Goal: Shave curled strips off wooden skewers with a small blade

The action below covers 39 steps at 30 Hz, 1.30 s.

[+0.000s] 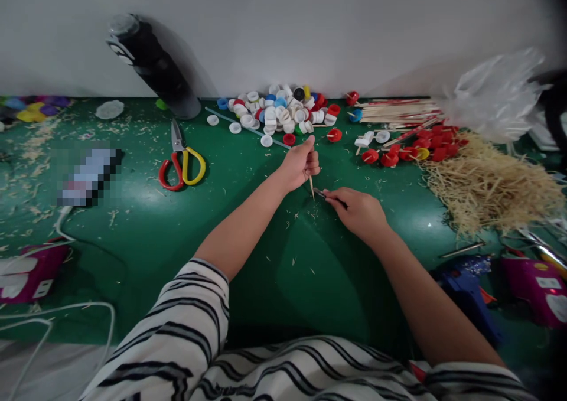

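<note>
Near the middle of the table, my left hand (296, 166) is closed around a thin wooden stick (312, 188), whose pale tapered end points down toward the tabletop. To its right, my right hand (361, 211) pinches a small knife (319, 194). The knife's metal tip reaches the stick's lower end; whether it touches cannot be made out. Most of its dark handle is hidden by the fingers. Fine wood shavings (311, 215) lie on the green table (328, 271) just below both hands.
Behind my hands are piled bottle caps (283, 114). Scissors (181, 159), a black bottle (159, 64) and a phone (88, 176) are on the left. On the right lie wooden sticks (394, 111), red caps (436, 144), a straw heap (491, 188) and a blue glue gun (469, 289).
</note>
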Tool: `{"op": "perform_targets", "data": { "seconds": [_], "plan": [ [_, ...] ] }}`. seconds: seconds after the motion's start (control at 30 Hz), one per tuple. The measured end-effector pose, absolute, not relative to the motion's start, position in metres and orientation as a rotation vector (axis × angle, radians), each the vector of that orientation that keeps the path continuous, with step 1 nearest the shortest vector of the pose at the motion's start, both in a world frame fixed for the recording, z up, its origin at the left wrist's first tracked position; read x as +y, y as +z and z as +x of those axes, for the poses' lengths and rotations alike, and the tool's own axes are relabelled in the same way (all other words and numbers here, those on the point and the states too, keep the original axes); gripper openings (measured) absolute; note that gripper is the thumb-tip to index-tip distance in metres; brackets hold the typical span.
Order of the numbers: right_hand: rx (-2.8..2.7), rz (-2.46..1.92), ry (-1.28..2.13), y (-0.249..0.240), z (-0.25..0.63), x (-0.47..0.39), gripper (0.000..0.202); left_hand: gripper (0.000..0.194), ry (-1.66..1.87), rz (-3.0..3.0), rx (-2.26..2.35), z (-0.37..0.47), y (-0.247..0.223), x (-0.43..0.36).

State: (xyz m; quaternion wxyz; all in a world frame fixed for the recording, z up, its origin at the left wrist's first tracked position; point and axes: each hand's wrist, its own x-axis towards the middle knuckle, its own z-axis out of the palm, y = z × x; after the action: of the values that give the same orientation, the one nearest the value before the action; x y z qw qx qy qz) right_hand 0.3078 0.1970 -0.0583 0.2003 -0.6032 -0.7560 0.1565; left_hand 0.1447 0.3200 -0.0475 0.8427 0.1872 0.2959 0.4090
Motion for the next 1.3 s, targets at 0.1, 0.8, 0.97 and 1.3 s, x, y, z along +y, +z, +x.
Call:
{"op": "perform_targets", "data": {
  "seconds": [0.1, 0.8, 0.97, 1.3],
  "plan": [
    [-2.145, -1.639, 0.398, -0.06, 0.303, 0.2, 0.025, 0.051, 0.851, 0.388, 0.622, 0.145, -0.047, 0.32],
    [-2.306, -1.658, 0.475, -0.049, 0.298, 0.183, 0.022, 0.048, 0.855, 0.315, 0.697, 0.139, -0.044, 0.328],
    [-2.256, -1.604, 0.457, -0.053, 0.302, 0.185, 0.021, 0.046, 0.846, 0.341, 0.653, 0.139, -0.048, 0.326],
    [-2.227, -1.696, 0.162, -0.059, 0.299, 0.203, 0.032, 0.042, 0.734, 0.384, 0.586, 0.136, -0.049, 0.325]
  ]
}}
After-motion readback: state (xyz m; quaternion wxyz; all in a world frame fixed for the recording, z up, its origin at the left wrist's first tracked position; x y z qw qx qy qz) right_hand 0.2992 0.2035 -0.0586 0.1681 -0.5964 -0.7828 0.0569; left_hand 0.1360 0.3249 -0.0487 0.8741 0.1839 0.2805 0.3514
